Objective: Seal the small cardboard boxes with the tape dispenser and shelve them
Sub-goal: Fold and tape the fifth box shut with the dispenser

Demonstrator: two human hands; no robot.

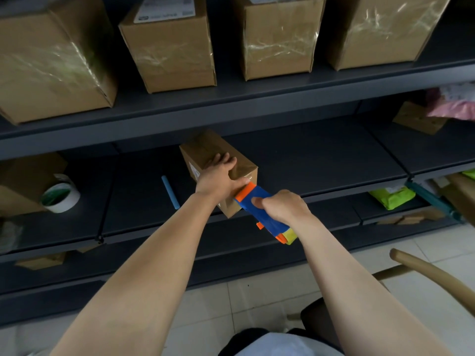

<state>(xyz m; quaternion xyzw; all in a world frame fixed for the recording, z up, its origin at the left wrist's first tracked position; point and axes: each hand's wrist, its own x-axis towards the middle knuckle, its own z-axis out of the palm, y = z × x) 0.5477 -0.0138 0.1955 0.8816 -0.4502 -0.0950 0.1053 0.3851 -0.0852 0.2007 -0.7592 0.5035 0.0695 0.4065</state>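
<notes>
A small brown cardboard box (205, 152) lies on the dark middle shelf (321, 155), its near end sticking past the shelf's front edge. My left hand (218, 176) rests on top of the box, fingers spread over it and thumb down along the near end. My right hand (282, 205) grips a blue and orange tape dispenser (259, 209), whose orange front edge touches the box's near end. A yellow part shows at the dispenser's rear.
Four larger taped boxes (169, 47) stand on the upper shelf. A white and green tape roll (60, 196) and a blue stick (170, 192) lie left of the box. Packages (392, 197) fill the right shelves. A wooden chair arm (434, 273) curves at lower right over the tiled floor.
</notes>
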